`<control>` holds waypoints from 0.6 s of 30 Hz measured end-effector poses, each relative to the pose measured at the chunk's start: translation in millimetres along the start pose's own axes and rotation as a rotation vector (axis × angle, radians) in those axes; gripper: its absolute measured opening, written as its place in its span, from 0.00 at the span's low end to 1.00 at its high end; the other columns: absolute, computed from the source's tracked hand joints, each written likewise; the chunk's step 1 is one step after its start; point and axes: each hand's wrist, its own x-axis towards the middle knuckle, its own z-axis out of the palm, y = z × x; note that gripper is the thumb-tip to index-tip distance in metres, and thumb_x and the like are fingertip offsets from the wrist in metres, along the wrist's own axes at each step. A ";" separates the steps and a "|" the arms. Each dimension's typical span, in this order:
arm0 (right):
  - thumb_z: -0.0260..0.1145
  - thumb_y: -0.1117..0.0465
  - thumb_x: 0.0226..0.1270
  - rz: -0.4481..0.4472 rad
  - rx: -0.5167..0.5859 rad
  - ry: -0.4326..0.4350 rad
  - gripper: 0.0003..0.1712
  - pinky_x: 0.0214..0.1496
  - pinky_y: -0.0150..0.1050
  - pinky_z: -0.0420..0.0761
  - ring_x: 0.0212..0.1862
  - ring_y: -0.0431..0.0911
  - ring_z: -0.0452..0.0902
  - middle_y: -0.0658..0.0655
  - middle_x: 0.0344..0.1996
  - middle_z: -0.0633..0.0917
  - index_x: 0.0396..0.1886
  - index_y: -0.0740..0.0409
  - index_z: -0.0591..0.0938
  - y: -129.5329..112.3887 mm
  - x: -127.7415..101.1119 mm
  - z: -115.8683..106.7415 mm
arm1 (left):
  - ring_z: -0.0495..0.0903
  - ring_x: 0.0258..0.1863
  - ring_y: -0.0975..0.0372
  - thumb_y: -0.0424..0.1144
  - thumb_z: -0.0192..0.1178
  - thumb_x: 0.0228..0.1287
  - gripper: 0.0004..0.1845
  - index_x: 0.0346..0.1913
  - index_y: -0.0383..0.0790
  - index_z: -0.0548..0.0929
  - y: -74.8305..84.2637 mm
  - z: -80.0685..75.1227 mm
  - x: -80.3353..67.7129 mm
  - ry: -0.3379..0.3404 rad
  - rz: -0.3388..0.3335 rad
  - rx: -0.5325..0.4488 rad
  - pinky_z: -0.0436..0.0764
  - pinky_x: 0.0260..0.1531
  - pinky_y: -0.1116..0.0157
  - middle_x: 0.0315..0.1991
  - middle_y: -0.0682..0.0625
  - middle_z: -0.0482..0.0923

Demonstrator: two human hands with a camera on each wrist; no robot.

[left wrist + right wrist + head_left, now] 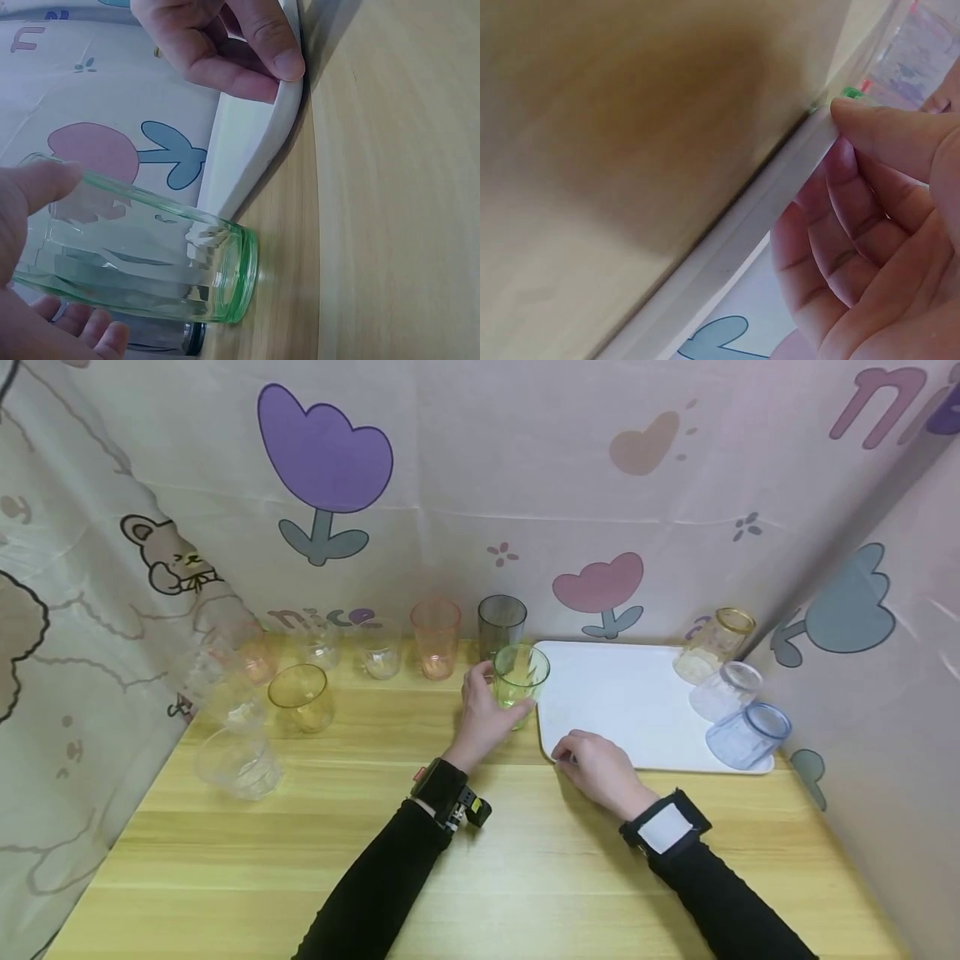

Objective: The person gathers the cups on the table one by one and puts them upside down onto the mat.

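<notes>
Left hand point(483, 714) grip wraps the green glass point(521, 675), upright on the tabletop point(525, 860); right hand point(600, 768) grip pinches the white tray point(622, 693) corner.

A clear green glass point(521, 675) stands beside a white tray point(622, 693); behind it are a grey glass point(501, 623), an orange glass point(435, 638) and a pale flowered cloth point(480, 485).

Your left hand point(486, 714) holds a glass point(520, 675) standing on the table point(525, 877) just left of the tray point(622, 693), with your right hand point(600, 768) on the tray's near left corner. Three tumblers point(727, 693) lie along the tray's right edge. Behind and left of the held glass, more glasses point(435, 639) stand in a row by the backdrop.
</notes>
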 end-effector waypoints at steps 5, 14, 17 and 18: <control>0.79 0.68 0.57 0.008 0.004 -0.009 0.08 0.38 0.46 0.86 0.36 0.46 0.84 0.49 0.32 0.86 0.35 0.55 0.89 -0.8 0.9 -1.5 | 0.68 0.65 0.48 0.43 0.78 0.56 0.48 0.74 0.34 0.61 1.3 1.1 1.7 0.009 -0.006 0.025 0.72 0.67 0.49 0.66 0.38 0.64; 0.78 0.68 0.58 0.021 0.014 -0.015 0.07 0.38 0.46 0.86 0.35 0.46 0.84 0.49 0.32 0.86 0.34 0.55 0.89 -0.1 1.4 -0.6 | 0.70 0.62 0.49 0.43 0.79 0.54 0.47 0.72 0.33 0.63 0.5 -0.1 -1.4 0.064 -0.011 -0.004 0.75 0.63 0.51 0.65 0.39 0.65; 0.78 0.68 0.57 0.029 0.017 -0.016 0.07 0.38 0.46 0.86 0.35 0.46 0.84 0.50 0.32 0.86 0.35 0.55 0.89 0.2 1.3 -0.7 | 0.71 0.61 0.49 0.43 0.79 0.54 0.46 0.70 0.33 0.64 -0.5 -1.5 -4.7 0.092 -0.001 -0.045 0.77 0.59 0.52 0.63 0.39 0.67; 0.78 0.68 0.57 0.031 0.018 -0.016 0.07 0.39 0.46 0.86 0.35 0.46 0.84 0.50 0.32 0.86 0.35 0.55 0.89 0.4 1.2 -0.8 | 0.72 0.60 0.49 0.42 0.79 0.54 0.46 0.70 0.33 0.64 -0.9 -2.0 -6.0 0.100 0.003 -0.064 0.78 0.58 0.52 0.63 0.39 0.67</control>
